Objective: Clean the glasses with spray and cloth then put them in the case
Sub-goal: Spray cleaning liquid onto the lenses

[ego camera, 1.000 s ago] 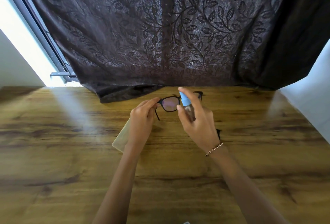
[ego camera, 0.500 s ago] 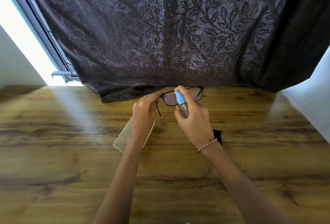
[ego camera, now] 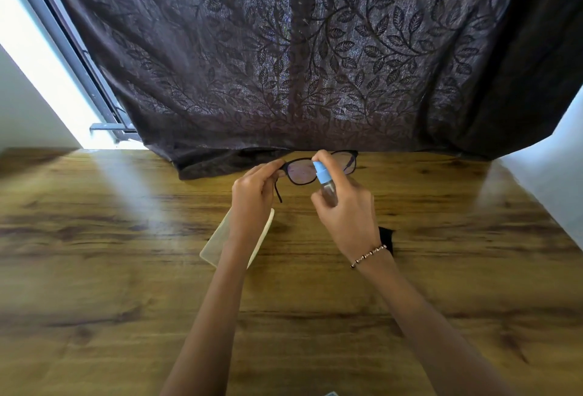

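Observation:
Black-framed glasses (ego camera: 299, 171) are held up above the wooden table (ego camera: 126, 269), lenses facing me. My left hand (ego camera: 252, 194) pinches their left hinge, and one temple arm hangs down. My right hand (ego camera: 347, 216) grips a small clear spray bottle (ego camera: 325, 182) with a light blue nozzle, forefinger on top of the nozzle, right in front of the lenses. A pale translucent case (ego camera: 217, 244) lies on the table under my left wrist. A black cloth (ego camera: 386, 238) peeks out behind my right wrist, mostly hidden.
A dark leaf-patterned curtain (ego camera: 315, 64) hangs behind the table, its hem lying on the far edge. A bright window with a grey frame (ego camera: 79, 64) is at the left. A white wall (ego camera: 552, 181) borders the table's right side.
Both hands have lifted slightly toward the curtain. The spray bottle has drawn closer to the lenses, and the right lens is now more visible beyond my right hand.

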A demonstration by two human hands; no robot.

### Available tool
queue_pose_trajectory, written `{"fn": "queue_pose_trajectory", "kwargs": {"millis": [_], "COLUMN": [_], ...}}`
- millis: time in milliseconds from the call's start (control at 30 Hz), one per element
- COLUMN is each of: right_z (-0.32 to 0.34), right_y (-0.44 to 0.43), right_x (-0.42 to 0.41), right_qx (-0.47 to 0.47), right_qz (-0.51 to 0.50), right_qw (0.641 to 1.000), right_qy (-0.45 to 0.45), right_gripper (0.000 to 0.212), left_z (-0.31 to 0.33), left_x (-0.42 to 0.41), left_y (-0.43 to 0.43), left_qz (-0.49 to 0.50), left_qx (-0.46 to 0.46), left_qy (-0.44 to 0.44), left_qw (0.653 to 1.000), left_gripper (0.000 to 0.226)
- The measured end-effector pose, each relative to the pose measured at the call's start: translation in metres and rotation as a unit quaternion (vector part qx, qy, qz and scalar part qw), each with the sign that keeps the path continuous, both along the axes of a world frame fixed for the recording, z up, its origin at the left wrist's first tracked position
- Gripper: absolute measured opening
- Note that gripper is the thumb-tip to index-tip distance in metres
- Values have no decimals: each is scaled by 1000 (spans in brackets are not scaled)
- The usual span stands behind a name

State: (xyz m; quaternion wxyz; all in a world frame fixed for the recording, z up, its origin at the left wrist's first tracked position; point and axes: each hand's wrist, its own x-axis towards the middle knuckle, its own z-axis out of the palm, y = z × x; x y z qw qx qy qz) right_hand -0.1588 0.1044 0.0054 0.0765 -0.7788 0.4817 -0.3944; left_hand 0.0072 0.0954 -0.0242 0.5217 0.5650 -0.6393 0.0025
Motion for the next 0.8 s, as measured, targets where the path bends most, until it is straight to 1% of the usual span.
{"fn": "queue_pose_trajectory", "kwargs": {"millis": [167, 267, 367, 467, 567, 800], "right_z": [6, 7, 7, 8, 9, 12], "right_y": [-5, -10, -12, -13, -14, -11], "right_x": [-10, -24, -35, -40, -39, -35], "right_qx": [-1, 7, 31, 48, 46, 15], "right_qz": [-2, -24, -42, -48, -45, -44], "right_qw": [1000, 999, 998, 997, 997, 998], "right_qy": [-14, -31, -45, -38, -30, -41], "right_gripper": [56, 58, 59, 59, 57, 54], "left_z": [-3, -5, -6, -6, -5, -4], "left_x": [2, 6, 8, 8, 7, 8], "left_y": [0, 2, 4, 4, 4, 3], "left_qz": [0, -4, -5, -4, -4, 0], "left_qx": [-8, -10, -17, -17, -15, -12], "left_qy": [14, 26, 23, 23, 27, 29], "left_qw": [1000, 1000, 1000, 1000, 999, 999], "left_gripper": [23, 25, 26, 27, 26, 25]}}
